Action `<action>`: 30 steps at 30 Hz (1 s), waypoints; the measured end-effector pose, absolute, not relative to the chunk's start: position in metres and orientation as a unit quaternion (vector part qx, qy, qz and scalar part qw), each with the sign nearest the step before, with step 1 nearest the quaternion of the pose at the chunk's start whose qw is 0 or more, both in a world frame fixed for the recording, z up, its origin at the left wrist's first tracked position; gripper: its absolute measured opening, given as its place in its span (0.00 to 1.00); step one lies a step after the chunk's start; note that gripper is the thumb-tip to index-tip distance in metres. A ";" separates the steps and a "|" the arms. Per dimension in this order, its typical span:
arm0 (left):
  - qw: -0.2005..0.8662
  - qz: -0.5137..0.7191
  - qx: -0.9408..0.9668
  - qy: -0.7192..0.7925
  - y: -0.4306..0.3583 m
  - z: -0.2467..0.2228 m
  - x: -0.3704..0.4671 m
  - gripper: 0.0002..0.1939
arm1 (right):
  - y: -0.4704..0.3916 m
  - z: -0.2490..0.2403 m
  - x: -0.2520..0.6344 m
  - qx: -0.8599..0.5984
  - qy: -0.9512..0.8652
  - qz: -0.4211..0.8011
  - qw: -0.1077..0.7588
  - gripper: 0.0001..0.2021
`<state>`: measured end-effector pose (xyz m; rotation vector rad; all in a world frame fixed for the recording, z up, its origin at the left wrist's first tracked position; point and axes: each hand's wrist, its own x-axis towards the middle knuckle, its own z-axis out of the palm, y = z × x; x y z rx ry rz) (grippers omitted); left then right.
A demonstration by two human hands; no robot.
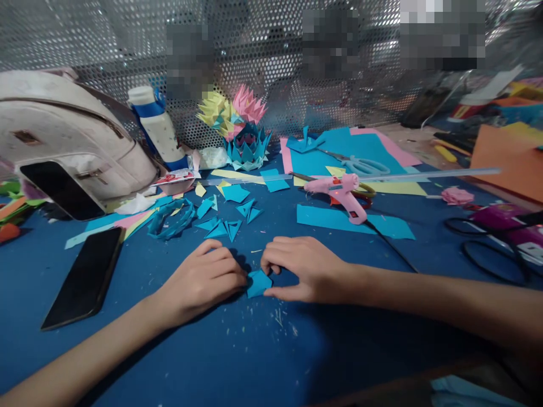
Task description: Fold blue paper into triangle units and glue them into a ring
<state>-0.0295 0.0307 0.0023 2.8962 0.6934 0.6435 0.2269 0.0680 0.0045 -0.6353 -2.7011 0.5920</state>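
Observation:
A small folded piece of blue paper (258, 283) lies on the blue tabletop between my two hands. My left hand (208, 275) is closed, its fingertips pressed at the paper's left edge; the thumb is hidden. Curled fingers of my right hand (309, 268) touch the paper's top right corner, and its thumb rests on the lower right corner. Just beyond my hands are several folded blue paper points (216, 227) and loose blue paper pieces (236, 194).
A pink glue gun (339, 189) with a cord lies on a blue paper strip (390, 225). Scissors (365, 165) rest on paper sheets behind it. Folded paper flowers (248, 148) stand at the back. One phone (85, 277) lies at left; another phone (63, 189) leans against a backpack (85, 135).

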 end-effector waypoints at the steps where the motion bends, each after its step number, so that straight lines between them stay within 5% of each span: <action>1: 0.035 0.214 0.949 0.229 0.029 0.001 -0.028 0.12 | 0.068 0.005 0.227 -0.227 -0.941 0.201 0.149 0.09; 6: -0.040 0.217 0.948 0.229 0.019 -0.001 -0.019 0.16 | 0.070 0.004 0.229 -0.240 -0.938 0.199 0.152 0.02; 19: -0.122 0.264 0.924 0.247 0.009 -0.002 0.000 0.15 | 0.073 0.007 0.222 -0.341 -0.915 0.190 0.103 0.05; 30: -0.082 0.265 0.932 0.235 0.014 -0.006 -0.005 0.14 | 0.072 0.004 0.224 -0.293 -0.923 0.183 0.168 0.04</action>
